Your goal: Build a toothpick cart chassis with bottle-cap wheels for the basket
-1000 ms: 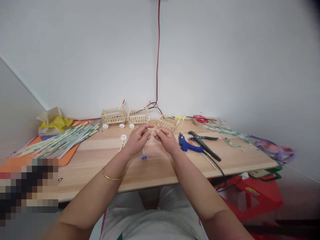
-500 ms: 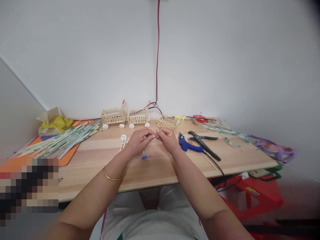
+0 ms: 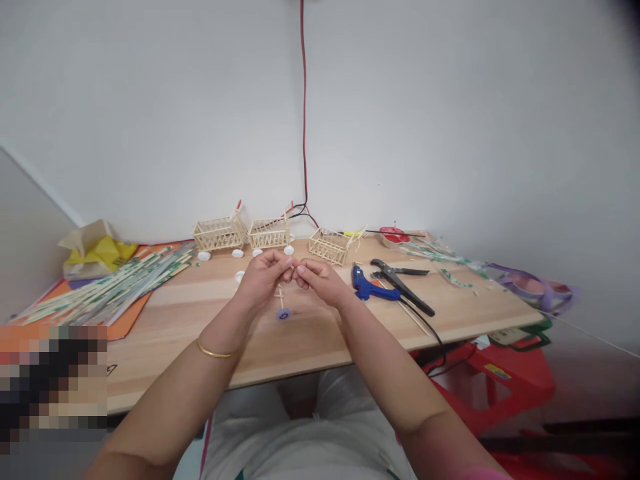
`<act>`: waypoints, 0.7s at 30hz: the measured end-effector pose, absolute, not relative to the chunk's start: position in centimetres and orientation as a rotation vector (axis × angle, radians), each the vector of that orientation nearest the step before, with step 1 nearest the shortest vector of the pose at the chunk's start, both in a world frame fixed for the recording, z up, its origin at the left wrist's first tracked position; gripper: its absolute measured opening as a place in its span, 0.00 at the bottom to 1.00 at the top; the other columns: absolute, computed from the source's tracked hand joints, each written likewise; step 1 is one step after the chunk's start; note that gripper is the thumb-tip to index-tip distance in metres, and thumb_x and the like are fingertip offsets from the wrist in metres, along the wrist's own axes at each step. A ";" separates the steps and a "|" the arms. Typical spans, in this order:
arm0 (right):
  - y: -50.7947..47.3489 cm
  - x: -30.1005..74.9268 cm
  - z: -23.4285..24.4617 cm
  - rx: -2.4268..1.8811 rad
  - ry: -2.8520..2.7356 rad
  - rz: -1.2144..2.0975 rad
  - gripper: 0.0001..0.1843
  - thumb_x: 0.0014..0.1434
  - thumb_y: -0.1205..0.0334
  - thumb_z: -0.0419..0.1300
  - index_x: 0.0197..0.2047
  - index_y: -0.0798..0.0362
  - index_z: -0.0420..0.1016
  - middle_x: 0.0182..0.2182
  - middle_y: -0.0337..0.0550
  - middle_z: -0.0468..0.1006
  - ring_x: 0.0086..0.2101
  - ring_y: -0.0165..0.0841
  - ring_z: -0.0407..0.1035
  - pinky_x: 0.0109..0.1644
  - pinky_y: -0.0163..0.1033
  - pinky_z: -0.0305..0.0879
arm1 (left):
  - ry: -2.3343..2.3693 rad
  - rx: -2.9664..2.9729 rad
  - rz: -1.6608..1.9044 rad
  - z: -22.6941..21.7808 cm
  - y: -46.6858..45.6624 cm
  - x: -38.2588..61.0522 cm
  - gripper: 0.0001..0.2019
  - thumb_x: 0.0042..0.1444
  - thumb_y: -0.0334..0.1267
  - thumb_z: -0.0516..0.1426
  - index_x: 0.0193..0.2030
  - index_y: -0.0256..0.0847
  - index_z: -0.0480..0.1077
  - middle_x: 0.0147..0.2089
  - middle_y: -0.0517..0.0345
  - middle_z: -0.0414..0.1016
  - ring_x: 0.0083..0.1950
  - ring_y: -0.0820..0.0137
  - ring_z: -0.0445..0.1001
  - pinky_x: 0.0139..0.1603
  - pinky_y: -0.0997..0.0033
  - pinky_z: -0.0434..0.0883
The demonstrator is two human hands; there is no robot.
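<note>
My left hand [image 3: 265, 277] and my right hand [image 3: 320, 280] meet fingertip to fingertip above the middle of the table. Both are closed in a pinch; whatever lies between the fingers is too small or hidden to name. Partly behind my left hand is a small stick frame with a blue-purple wheel [image 3: 283, 314] and a white wheel [image 3: 239, 275]. Beyond the hands, a stick basket [image 3: 327, 248] without visible wheels sits tilted on the wood. Two wheeled miniature carts of sticks, a larger cart [image 3: 220, 235] and a smaller cart [image 3: 270, 235], stand by the wall.
A blue glue gun [image 3: 373, 288] lies right of my hands, beside black-handled cutters [image 3: 407, 290]. Bundled sticks in printed wrappers [image 3: 115, 280] cover an orange sheet at left. A red-filled bowl [image 3: 394, 235] and wrapper scraps [image 3: 450, 257] are at back right. A red stool [image 3: 520, 387] stands below.
The view has shifted slightly, so the scene sits a little further left. My hands have drawn closer together at the fingertips and cover more of the wheeled stick frame.
</note>
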State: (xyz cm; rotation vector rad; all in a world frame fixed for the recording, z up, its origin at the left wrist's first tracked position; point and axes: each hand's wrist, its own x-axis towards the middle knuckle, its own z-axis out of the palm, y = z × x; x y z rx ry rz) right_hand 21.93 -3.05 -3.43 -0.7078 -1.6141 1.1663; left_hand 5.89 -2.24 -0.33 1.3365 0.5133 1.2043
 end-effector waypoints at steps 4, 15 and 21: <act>-2.8 21.9 -3.7 -0.614 -1.482 1.339 0.25 0.58 0.39 0.54 0.31 0.54 0.71 0.17 0.32 0.62 0.20 0.25 0.54 0.27 0.33 0.52 | 0.435 1.181 1.188 -0.1 -2.4 5.9 0.14 0.50 0.40 0.64 0.27 0.38 0.62 0.24 0.66 0.67 0.20 0.81 0.60 0.26 0.75 0.63; -3.2 22.3 -2.6 -0.308 -1.160 1.806 0.39 0.61 0.31 0.31 0.27 0.52 0.69 0.09 0.29 0.51 0.13 0.25 0.42 0.23 0.33 0.50 | 0.775 1.781 1.171 -0.3 -2.9 5.9 0.12 0.56 0.44 0.59 0.28 0.37 0.72 0.22 0.62 0.70 0.27 0.74 0.68 0.32 0.74 0.67; -2.9 22.4 -2.5 -0.279 -1.041 1.806 0.41 0.62 0.33 0.29 0.27 0.53 0.71 0.10 0.31 0.54 0.14 0.25 0.43 0.23 0.32 0.50 | 0.731 1.880 1.173 -0.4 -2.7 6.0 0.09 0.56 0.40 0.57 0.34 0.37 0.75 0.26 0.60 0.73 0.30 0.73 0.72 0.35 0.73 0.70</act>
